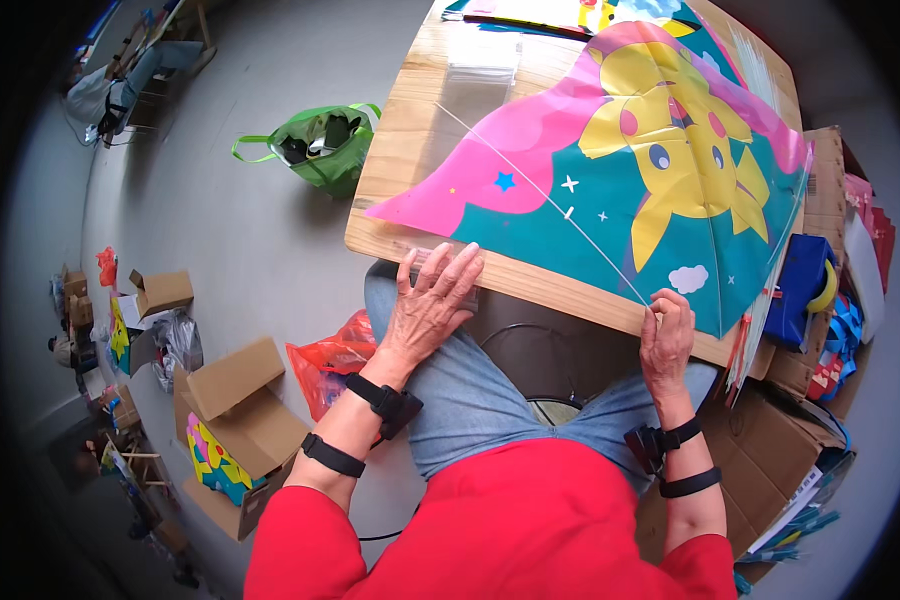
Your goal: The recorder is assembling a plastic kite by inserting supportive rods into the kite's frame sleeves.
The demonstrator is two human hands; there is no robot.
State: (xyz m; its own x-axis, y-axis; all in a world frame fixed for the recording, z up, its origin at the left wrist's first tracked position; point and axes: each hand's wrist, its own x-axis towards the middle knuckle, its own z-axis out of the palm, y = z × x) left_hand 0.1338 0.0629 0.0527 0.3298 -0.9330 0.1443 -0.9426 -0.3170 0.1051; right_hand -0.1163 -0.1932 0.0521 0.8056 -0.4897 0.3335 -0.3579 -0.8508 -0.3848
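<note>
While the kite-shaped sheet [630, 190] is lying spread over the bench [395, 175], the right hand [668, 340] is apparently pinching the near end of a thin white rod [540, 194] between thumb and fingers; the left hand [432, 300] is resting at the near edge, fingers loosely extended, seemingly gripping nothing. Judging by this, the laying-out is looking finished, whereas the rod is only crossing the sheet's face — apparently not yet fixed to it. The teal corner is reaching the near edge beside the right hand, where a cardboard box [740, 460] is crowding the side — more wood is showing left of the pink wing.
</note>
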